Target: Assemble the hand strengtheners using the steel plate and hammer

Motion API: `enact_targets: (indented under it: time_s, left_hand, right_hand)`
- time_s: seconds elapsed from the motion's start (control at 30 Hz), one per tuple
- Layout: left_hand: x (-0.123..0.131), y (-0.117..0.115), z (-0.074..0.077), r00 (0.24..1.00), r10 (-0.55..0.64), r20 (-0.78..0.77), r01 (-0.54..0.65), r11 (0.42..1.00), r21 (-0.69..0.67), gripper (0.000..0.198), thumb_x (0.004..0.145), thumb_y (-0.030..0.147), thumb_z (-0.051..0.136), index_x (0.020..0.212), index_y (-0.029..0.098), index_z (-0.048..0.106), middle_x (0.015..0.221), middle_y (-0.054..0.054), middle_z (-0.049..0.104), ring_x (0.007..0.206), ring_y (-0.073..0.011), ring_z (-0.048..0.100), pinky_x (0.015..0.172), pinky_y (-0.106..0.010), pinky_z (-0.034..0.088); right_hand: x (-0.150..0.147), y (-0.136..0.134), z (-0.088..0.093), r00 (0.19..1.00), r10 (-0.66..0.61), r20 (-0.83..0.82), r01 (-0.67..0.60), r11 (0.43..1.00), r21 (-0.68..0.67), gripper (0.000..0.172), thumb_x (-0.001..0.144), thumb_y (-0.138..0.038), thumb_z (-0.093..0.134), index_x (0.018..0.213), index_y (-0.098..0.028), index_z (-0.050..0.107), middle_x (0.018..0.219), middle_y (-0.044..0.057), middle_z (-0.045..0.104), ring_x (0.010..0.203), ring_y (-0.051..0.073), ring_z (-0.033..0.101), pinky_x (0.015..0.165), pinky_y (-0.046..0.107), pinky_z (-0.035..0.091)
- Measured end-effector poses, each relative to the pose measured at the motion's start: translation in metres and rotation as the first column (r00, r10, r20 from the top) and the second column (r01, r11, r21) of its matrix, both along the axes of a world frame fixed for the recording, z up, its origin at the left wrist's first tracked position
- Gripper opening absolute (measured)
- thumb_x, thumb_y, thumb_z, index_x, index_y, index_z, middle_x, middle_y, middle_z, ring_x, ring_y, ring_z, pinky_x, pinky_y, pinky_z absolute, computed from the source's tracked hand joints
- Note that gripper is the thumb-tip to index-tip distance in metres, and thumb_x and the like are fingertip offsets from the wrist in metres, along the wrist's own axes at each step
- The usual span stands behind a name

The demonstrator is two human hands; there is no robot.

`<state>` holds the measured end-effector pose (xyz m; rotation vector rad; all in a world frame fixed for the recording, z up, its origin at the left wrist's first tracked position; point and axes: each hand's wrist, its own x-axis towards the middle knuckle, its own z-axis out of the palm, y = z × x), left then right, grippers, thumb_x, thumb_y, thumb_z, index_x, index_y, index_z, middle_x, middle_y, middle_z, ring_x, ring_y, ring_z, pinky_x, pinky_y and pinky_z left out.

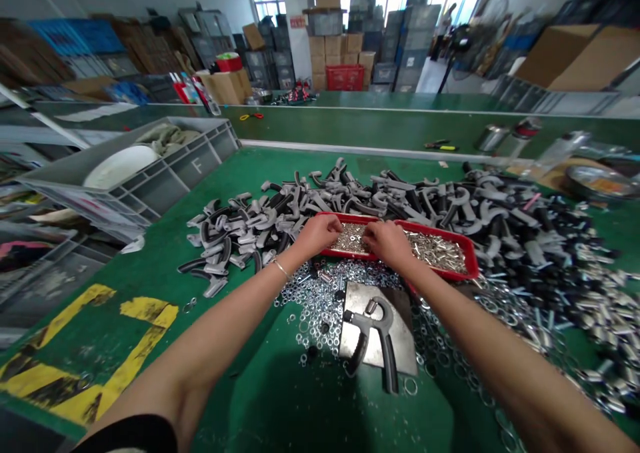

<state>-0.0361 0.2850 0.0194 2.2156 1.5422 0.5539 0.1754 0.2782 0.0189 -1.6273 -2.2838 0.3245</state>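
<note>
My left hand [320, 233] reaches over the left end of a red tray [356, 217] of tiny metal parts, its fingers curled together at the tips. At that tray's right end is my right hand [393, 242], fingers also pinched down among the parts. Whatever either hand pinches is too small to make out. A second red tray [473, 260], holding metal pins [437, 250], adjoins on the right. Closer to me, a grey and black hand grip strengthener [384, 333] with a spring lies on a metal plate [403, 356].
Grey and black handle pieces [265, 223] are heaped behind and beside the trays. Loose nuts and washers [320, 303] spread over the green table, with metal cylinders [610, 326] at right. A grey crate [195, 166] stands left. Pliers [441, 145] lie at the back.
</note>
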Motion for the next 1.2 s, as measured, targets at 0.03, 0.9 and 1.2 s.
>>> enact_targets:
  time_s: [0.03, 0.9, 1.2]
  left_hand:
    - [-0.002, -0.006, 0.001, 0.998, -0.004, 0.059, 0.006, 1.000, -0.028, 0.016, 0.078, 0.012, 0.057, 0.090, 0.014, 0.068, 0.080, -0.002, 0.071, 0.073, -0.0130, 0.065, 0.068, -0.024, 0.048]
    - [0.048, -0.162, -0.034, 0.954, -0.291, -0.072, 0.298, 0.944, 0.143, 0.018, 0.095, 0.027, 0.056, 0.093, 0.017, 0.070, 0.093, -0.008, 0.067, 0.098, -0.0235, 0.056, 0.091, -0.039, 0.041]
    - [0.047, -0.166, -0.039, 0.909, -0.338, -0.244, 0.396, 0.885, 0.246, 0.030, 0.101, 0.026, 0.041, 0.097, 0.015, 0.068, 0.091, -0.009, 0.066, 0.092, -0.0240, 0.055, 0.084, -0.039, 0.042]
  right_hand:
    - [0.002, -0.002, 0.003, 0.998, -0.019, -0.058, 0.018, 1.000, -0.014, 0.013, 0.087, -0.024, 0.057, 0.087, -0.017, 0.068, 0.093, 0.010, 0.073, 0.089, 0.024, 0.060, 0.078, 0.034, 0.039]
    - [0.039, -0.203, -0.016, 0.487, -0.499, -0.716, -0.083, 0.790, -0.607, 0.035, 0.072, -0.052, 0.077, 0.079, -0.021, 0.061, 0.072, -0.003, 0.064, 0.064, 0.018, 0.069, 0.055, 0.025, 0.045]
    - [0.040, -0.191, -0.025, 0.750, -0.280, -0.599, -0.046, 0.882, -0.470, 0.024, 0.087, -0.044, 0.056, 0.080, -0.021, 0.054, 0.069, 0.001, 0.068, 0.058, 0.019, 0.069, 0.050, 0.026, 0.046]
